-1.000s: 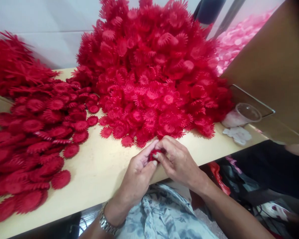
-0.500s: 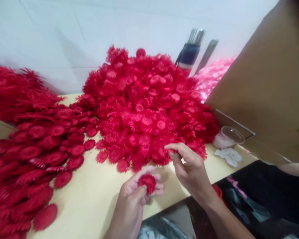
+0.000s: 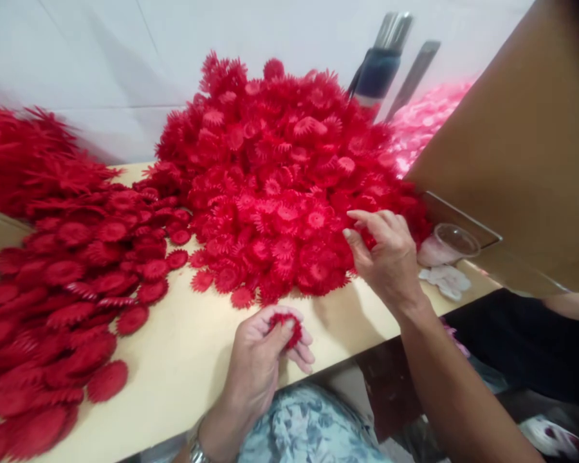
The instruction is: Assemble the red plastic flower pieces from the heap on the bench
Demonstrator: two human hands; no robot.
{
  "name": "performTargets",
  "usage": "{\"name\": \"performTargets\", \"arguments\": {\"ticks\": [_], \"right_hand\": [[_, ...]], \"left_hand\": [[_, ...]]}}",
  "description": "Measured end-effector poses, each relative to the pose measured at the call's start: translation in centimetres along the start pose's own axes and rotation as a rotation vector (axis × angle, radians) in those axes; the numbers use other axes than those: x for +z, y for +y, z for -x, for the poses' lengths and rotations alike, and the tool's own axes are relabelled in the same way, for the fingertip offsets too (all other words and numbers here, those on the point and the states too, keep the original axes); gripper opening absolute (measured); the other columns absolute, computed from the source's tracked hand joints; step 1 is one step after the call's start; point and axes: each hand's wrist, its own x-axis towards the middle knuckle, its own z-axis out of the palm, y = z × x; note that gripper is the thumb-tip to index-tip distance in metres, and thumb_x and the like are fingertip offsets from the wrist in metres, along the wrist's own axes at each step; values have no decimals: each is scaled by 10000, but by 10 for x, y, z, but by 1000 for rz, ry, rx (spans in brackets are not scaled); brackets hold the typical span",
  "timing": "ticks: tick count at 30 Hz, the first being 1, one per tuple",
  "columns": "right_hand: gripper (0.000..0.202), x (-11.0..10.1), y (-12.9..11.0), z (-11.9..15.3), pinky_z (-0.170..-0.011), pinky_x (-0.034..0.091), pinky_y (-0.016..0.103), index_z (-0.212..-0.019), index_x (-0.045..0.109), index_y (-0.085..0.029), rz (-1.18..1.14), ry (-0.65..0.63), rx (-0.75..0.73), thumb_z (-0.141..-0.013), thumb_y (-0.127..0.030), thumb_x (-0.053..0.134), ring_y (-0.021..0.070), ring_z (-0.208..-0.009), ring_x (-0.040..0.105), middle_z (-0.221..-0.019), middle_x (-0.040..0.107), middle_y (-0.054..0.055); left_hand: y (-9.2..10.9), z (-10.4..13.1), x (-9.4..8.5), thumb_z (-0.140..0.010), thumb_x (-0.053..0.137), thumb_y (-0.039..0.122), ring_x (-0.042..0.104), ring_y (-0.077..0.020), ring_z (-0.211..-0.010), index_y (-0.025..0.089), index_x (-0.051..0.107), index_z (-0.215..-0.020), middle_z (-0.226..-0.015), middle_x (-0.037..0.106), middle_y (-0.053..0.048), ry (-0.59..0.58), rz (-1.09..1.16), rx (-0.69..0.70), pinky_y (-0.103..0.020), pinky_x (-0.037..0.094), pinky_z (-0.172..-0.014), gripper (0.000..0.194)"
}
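Red disc [image 3: 294, 333]; in left hand [image 3: 259, 350]

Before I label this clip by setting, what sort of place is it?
Probably a small workshop for handmade flowers, though a home worktable is possible: a big heap of red petal-edged pieces covers the table, more pink ones lie behind, and a cardboard panel stands alongside.

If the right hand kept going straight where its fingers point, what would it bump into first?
Probably the big red pile: the right hand points its fingers at it. I can't tell if they already touch it or hover just over it.
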Motion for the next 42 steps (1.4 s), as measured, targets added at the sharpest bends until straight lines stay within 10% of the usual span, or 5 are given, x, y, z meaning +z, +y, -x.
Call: {"name": "performTargets", "arguments": {"ticks": [10, 21, 33, 42], "right_hand": [[241, -4, -14, 4, -647, 423, 289, -724, 645, -165, -66, 89, -83, -868, -293, 500, 160, -655, 512, -650, 575, 39], [180, -1, -44, 34, -705, 437, 328, -949, 642, -114, -221, -152, -218, -864, -159, 489, 180, -749, 527, -816, 636, 82], [99, -14, -68, 52, -567, 434, 216, -843, 599, -146, -687, -376, -9, -853, -151, 501, 108, -616, 531, -658, 567, 6], [290, -6, -50, 49, -734, 481, 313, -1123, 586, -111, -174, -286, -131, -876, -217, 475, 195, -803, 594, -851, 633, 98]], "left_hand": [[-5, -7, -5, -632, 706, 465, 341, -26, -284, 141, 525, -552, -366, 435, 66, 134, -133, 3, -108, 205, -252, 380], [-2, -18, -5, -748, 582, 483, 306, -25, -289, 164, 489, -582, -355, 413, 76, 128, -354, 37, -113, 215, -278, 372], [-1, -11, -6, -736, 595, 499, 321, -27, -300, 152, 530, -602, -376, 442, 58, 34, -355, 33, -121, 225, -289, 378], [21, 7, -31, -755, 603, 234, 588, -135, -486, 128, 589, -846, -681, 669, -57, 61, -51, 90, -213, 448, -420, 140]]}}
